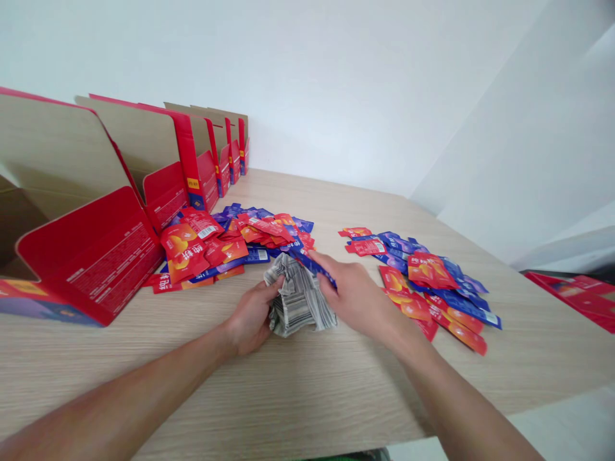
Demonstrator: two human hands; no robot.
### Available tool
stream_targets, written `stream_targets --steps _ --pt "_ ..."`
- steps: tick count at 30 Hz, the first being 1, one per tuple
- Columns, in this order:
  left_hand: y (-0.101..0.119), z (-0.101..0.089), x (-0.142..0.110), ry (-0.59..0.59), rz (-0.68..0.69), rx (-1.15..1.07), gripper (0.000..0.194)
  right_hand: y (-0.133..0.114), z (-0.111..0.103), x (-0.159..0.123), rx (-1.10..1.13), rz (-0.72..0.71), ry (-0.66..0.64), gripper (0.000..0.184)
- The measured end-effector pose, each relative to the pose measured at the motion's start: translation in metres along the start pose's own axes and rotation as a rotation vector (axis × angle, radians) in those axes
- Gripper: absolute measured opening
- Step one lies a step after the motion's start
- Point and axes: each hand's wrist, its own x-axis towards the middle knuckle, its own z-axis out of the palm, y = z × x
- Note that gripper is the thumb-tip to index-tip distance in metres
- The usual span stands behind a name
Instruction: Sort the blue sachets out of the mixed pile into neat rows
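Observation:
My left hand (253, 317) is closed on a crumpled grey, black and white striped cloth (298, 301), with the thumb over its near-left edge. My right hand (353, 291) pinches a blue sachet (314, 265) between thumb and fingers, at the cloth's upper right side. The sachet's far end overlaps the pile behind it. Just beyond both hands lies a heap of red and blue sachets (225, 246), reaching left to the boxes. A second spread of red and blue sachets (432, 275) rests to the right of my right forearm.
Several open red cardboard boxes (91, 269) stand in a row along the left, flaps raised. Behind the wooden table (288, 397) is a white wall (327, 83). A red item (576, 291) sits past the table's right edge.

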Motion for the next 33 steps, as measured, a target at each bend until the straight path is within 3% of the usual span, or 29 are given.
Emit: stream_targets --steps 2,5,8,14,19,23,26,28,31,33 --pt "-0.002 0.001 0.001 -0.026 0.009 0.02 0.014 -0.004 -0.013 0.017 0.02 0.01 0.091 0.049" --pt "-0.004 0.001 0.001 -0.05 0.032 0.034 0.013 -0.018 -0.012 0.052 0.083 -0.057 0.168 0.046" --pt "-0.005 0.0 0.002 -0.039 0.025 0.047 0.013 -0.038 0.007 0.095 0.055 -0.135 0.093 0.044" --pt "-0.008 -0.007 0.004 -0.086 0.008 0.046 0.009 -0.074 0.054 0.171 -0.227 -0.22 -0.006 0.042" --pt "-0.009 -0.011 0.005 -0.127 0.0 0.029 0.017 -0.09 0.088 0.185 -0.317 -0.25 -0.129 0.039" --pt "-0.006 -0.009 0.002 -0.131 0.008 0.042 0.014 -0.089 0.093 0.178 -0.264 -0.247 -0.202 0.037" --pt "-0.004 -0.008 0.0 -0.112 -0.013 0.058 0.015 -0.074 0.073 0.175 -0.137 -0.197 -0.115 0.052" --pt "-0.004 -0.007 0.0 -0.078 -0.021 0.067 0.015 -0.049 0.05 0.172 -0.107 -0.146 -0.002 0.051" --pt "-0.005 -0.004 0.002 -0.029 -0.034 0.068 0.012 0.011 0.014 0.159 -0.195 0.018 0.077 0.048" --pt "-0.005 -0.003 0.003 -0.006 -0.046 0.072 0.013 0.059 -0.006 0.143 -0.336 0.22 -0.026 0.046"
